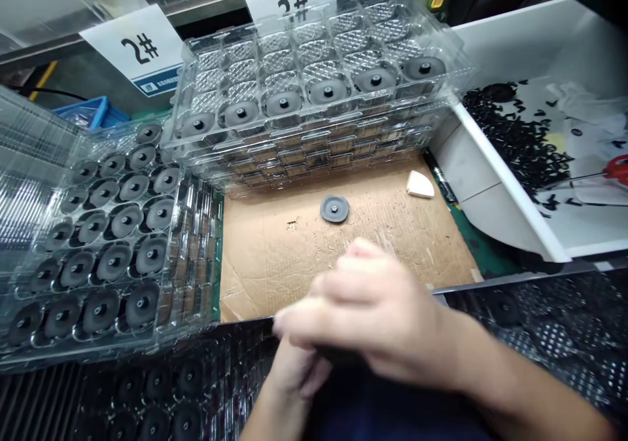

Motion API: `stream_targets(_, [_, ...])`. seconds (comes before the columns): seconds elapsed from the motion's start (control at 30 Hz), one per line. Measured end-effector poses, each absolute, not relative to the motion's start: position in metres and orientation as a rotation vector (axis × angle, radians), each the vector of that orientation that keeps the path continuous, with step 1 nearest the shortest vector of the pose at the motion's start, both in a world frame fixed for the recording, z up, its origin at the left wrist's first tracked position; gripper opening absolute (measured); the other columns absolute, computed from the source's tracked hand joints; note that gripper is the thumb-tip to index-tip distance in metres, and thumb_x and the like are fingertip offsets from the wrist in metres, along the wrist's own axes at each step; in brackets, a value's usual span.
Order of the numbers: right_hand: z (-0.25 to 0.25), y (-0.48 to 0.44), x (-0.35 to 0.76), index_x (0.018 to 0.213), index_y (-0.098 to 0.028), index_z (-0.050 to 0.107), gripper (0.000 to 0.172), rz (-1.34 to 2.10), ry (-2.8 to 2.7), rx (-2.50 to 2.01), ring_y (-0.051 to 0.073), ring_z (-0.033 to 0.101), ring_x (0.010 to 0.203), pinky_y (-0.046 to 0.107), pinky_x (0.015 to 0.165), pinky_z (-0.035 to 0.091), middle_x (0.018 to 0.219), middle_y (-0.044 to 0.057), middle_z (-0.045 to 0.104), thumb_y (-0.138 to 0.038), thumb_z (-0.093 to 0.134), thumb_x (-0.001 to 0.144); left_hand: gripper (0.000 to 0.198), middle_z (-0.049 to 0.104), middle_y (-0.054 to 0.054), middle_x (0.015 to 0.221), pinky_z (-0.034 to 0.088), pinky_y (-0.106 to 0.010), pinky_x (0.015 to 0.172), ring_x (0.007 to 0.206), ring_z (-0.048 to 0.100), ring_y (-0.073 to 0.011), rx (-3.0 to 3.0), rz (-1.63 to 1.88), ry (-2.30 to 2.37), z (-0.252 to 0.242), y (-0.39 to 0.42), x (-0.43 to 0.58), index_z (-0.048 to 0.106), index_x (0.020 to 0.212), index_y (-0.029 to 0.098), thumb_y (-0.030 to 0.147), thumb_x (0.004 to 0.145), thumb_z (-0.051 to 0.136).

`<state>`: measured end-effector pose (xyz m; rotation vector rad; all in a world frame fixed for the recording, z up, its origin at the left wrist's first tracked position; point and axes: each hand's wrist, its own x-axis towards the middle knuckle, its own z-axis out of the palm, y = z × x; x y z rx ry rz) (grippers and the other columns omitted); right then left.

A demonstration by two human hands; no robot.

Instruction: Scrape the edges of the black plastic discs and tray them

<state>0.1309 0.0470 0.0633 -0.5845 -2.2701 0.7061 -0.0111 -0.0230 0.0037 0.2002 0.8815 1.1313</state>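
Observation:
Close to my body, over the front edge of the cardboard, my right hand [373, 310] is curled closed on top of my left hand [299, 366]. Motion blurs both of them. The left hand lies mostly hidden under the right, and its visible fingers are bent inward. Whatever they hold between them is covered; a dark patch shows beneath the right palm, but I cannot make out what it is. Beyond the knuckles, a round dark grey rubber disc [334, 209] with a small metal centre rests on the cardboard sheet [265, 251].
Clear plastic trays [304, 120] stand stacked at the back, the top one with a front row of discs. Another tray stack [112, 231] full of discs is at left. At right, a white bin [510, 186] holds black scraps and a red-handled tool [615, 168]. A white wedge [420, 184] lies nearby.

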Motion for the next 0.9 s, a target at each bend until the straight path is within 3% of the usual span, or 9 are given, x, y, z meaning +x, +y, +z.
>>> stream_targets(0.13, [0.019, 0.056, 0.143, 0.104, -0.021, 0.067, 0.025, 0.949, -2.112, -1.135, 0.014, 0.059, 0.083, 0.027, 0.072, 0.040, 0.092, 0.002, 0.069, -0.013, 0.048, 0.090, 0.056, 0.070, 0.000, 0.111, 0.050, -0.031, 0.092, 0.097, 0.067, -0.0214, 0.162, 1.195, 0.837, -0.001, -0.019, -0.021, 0.067, 0.106, 0.030, 0.046, 0.053, 0.080])
stream_targets(0.33, [-0.055, 0.030, 0.143, 0.098, -0.022, 0.071, 0.022, 1.074, -2.051, -1.388, 0.015, 0.061, 0.068, 0.028, 0.065, 0.047, 0.075, 0.002, 0.068, -0.015, 0.055, 0.084, 0.052, 0.069, -0.001, 0.113, 0.050, -0.029, 0.093, 0.105, 0.064, -0.0214, 0.093, 1.273, 0.868, -0.003, -0.018, -0.030, 0.066, 0.108, 0.030, 0.044, 0.058, 0.077])
stream_targets(0.47, [-0.024, 0.032, 0.137, 0.105, -0.020, 0.068, 0.023, 1.017, -1.929, -1.442, 0.014, 0.060, 0.066, 0.025, 0.060, 0.046, 0.085, 0.003, 0.069, -0.022, 0.052, 0.088, 0.060, 0.065, -0.007, 0.121, 0.045, -0.035, 0.099, 0.111, 0.060, -0.0260, 0.141, 1.251, 0.881, 0.000, -0.017, -0.024, 0.063, 0.113, 0.026, 0.044, 0.057, 0.078])
stream_targets(0.57, [0.024, 0.032, 0.121, 0.110, -0.017, 0.065, 0.025, 0.848, -1.780, -1.297, 0.014, 0.061, 0.074, 0.027, 0.066, 0.047, 0.098, 0.005, 0.070, -0.022, 0.050, 0.090, 0.060, 0.066, -0.006, 0.118, 0.047, -0.031, 0.096, 0.112, 0.059, -0.0258, 0.191, 1.294, 0.910, 0.001, -0.018, -0.021, 0.062, 0.115, 0.026, 0.041, 0.059, 0.079])
stream_targets(0.67, [0.053, 0.026, 0.104, 0.108, -0.011, 0.064, 0.026, 0.760, -1.930, -1.004, 0.017, 0.062, 0.080, 0.030, 0.071, 0.047, 0.092, 0.008, 0.071, -0.016, 0.046, 0.091, 0.050, 0.069, -0.001, 0.111, 0.051, -0.023, 0.089, 0.109, 0.061, -0.0212, 0.166, 1.300, 0.948, 0.000, -0.022, -0.024, 0.064, 0.111, 0.028, 0.036, 0.064, 0.077])
stream_targets(0.8, [0.056, 0.025, 0.095, 0.095, -0.017, 0.068, 0.021, 1.165, -2.127, -0.909, 0.011, 0.061, 0.072, 0.022, 0.066, 0.046, 0.083, 0.001, 0.070, -0.011, 0.050, 0.087, 0.048, 0.071, 0.001, 0.106, 0.054, -0.019, 0.078, 0.094, 0.066, -0.0158, 0.148, 1.328, 0.988, 0.000, -0.028, -0.029, 0.066, 0.107, 0.030, 0.030, 0.061, 0.080])
stream_targets(0.9, [0.051, 0.027, 0.091, 0.100, -0.013, 0.066, 0.023, 0.947, -2.039, -0.957, 0.014, 0.060, 0.073, 0.027, 0.069, 0.046, 0.084, 0.005, 0.069, -0.014, 0.046, 0.089, 0.048, 0.074, -0.001, 0.093, 0.054, -0.017, 0.075, 0.084, 0.068, -0.0145, 0.214, 1.311, 0.945, 0.002, -0.030, -0.028, 0.069, 0.101, 0.025, 0.033, 0.056, 0.083])
